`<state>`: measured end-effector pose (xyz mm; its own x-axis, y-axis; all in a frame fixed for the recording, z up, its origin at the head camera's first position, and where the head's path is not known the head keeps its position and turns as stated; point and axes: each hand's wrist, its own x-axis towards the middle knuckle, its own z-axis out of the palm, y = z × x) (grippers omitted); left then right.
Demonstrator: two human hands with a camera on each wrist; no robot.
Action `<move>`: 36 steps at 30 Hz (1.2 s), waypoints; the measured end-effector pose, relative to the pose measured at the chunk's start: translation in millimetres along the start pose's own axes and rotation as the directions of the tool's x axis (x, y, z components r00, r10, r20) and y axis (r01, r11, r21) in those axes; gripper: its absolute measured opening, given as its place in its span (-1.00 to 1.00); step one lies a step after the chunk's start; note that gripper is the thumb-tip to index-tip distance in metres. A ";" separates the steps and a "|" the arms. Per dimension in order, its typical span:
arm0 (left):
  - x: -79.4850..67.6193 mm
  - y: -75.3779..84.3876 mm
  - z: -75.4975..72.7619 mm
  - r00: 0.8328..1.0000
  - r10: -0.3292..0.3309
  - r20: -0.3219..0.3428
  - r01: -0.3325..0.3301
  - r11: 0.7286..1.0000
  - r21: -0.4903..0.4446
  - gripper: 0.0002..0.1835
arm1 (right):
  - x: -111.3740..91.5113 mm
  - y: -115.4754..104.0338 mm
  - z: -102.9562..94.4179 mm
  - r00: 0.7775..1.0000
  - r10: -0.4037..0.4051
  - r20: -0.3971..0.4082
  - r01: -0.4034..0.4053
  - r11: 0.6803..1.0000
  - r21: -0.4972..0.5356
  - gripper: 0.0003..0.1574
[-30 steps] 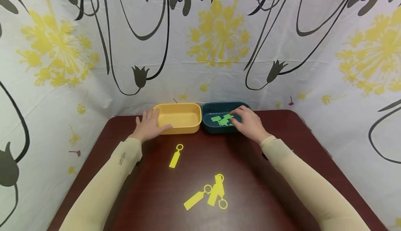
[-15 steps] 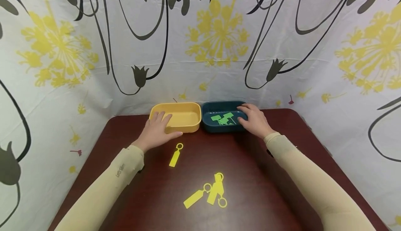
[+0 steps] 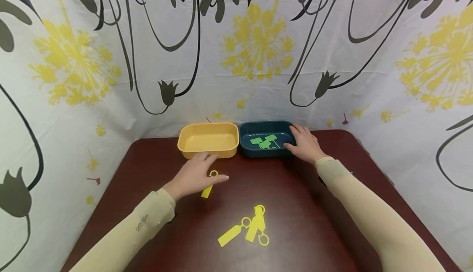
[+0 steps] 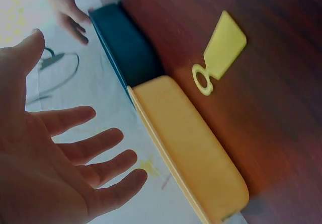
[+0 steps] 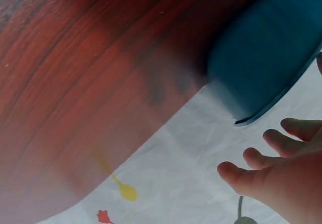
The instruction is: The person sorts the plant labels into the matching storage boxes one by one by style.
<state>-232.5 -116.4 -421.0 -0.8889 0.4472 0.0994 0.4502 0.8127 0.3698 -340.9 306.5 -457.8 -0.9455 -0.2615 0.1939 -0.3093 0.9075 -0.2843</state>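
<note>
My left hand hovers with fingers extended over a yellow tag with a ring end, partly hiding it. In the left wrist view, that tag lies flat on the table, and the hand's fingers are spread and hold nothing. Around the right end of the dark teal bin, my right hand rests close to the rim, thumb at the front. The right wrist view has its fingers loosely extended beside the bin. Several green flat tags lie inside that bin.
A yellow bin stands against the teal bin's left side, with nothing in it. Nearer the front of the dark red table lie a yellow tag and an overlapping cluster of yellow tags. A patterned white cloth hangs behind.
My left hand has moved from the yellow bin's left end, down and right, to above the single yellow tag. My right hand has shifted right, from over the green tags to the teal bin's end.
</note>
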 end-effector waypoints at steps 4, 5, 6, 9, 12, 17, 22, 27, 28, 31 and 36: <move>-10.7 11.8 6.6 0.999 -0.013 0.043 0.013 1.000 0.015 0.05 | 1.6 6.3 4.1 0.998 0.037 0.044 -0.037 0.999 -0.002 0.10; -13.5 15.4 8.3 0.998 -0.014 0.061 0.013 1.000 0.016 0.06 | 1.5 6.9 4.4 0.998 0.045 0.053 -0.045 0.999 0.000 0.11; -16.3 19.0 10.2 0.997 -0.011 0.078 0.010 1.000 0.020 0.06 | 1.4 7.8 4.9 0.997 0.054 0.060 -0.055 0.999 0.002 0.13; -25.0 30.1 17.2 0.992 0.012 0.129 -0.016 0.999 0.030 0.03 | 0.8 10.7 6.8 0.993 0.074 0.089 -0.076 0.997 0.012 0.21; -33.0 38.9 24.6 0.983 0.054 0.173 -0.061 0.997 0.040 -0.01 | 0.0 14.8 9.2 0.989 0.095 0.113 -0.097 0.995 0.019 0.31; -45.6 50.8 35.7 0.968 0.103 0.227 -0.123 0.989 0.076 -0.12 | 0.3 22.3 13.5 0.986 0.117 0.118 -0.119 0.993 0.014 0.43; -57.8 56.9 50.9 0.960 0.109 0.258 -0.142 0.983 0.116 -0.27 | 1.6 28.7 15.7 0.985 0.120 0.121 -0.121 0.993 0.000 0.49; -67.3 59.5 66.6 0.959 0.130 0.253 -0.174 0.971 0.161 -0.41 | 2.1 31.1 14.6 0.983 0.121 0.138 -0.123 0.992 0.002 0.50; -68.7 59.9 69.4 0.959 0.132 0.250 -0.179 0.969 0.173 -0.42 | 2.2 31.2 14.5 0.983 0.119 0.143 -0.120 0.993 0.005 0.50; -71.8 61.9 75.3 0.960 0.131 0.247 -0.183 0.962 0.201 -0.42 | 3.0 31.7 15.3 0.981 0.116 0.158 -0.118 0.993 0.007 0.49; -76.1 65.6 77.3 0.967 0.141 0.214 -0.189 0.956 0.225 -0.44 | 6.1 33.0 16.9 0.980 0.115 0.165 -0.117 0.993 0.006 0.51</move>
<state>-128.8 -68.2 -475.7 -0.7778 0.6266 -0.0492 0.6174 0.7764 0.1265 -358.5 329.3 -481.9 -0.9785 -0.2064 0.0028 -0.1970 0.9298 -0.3109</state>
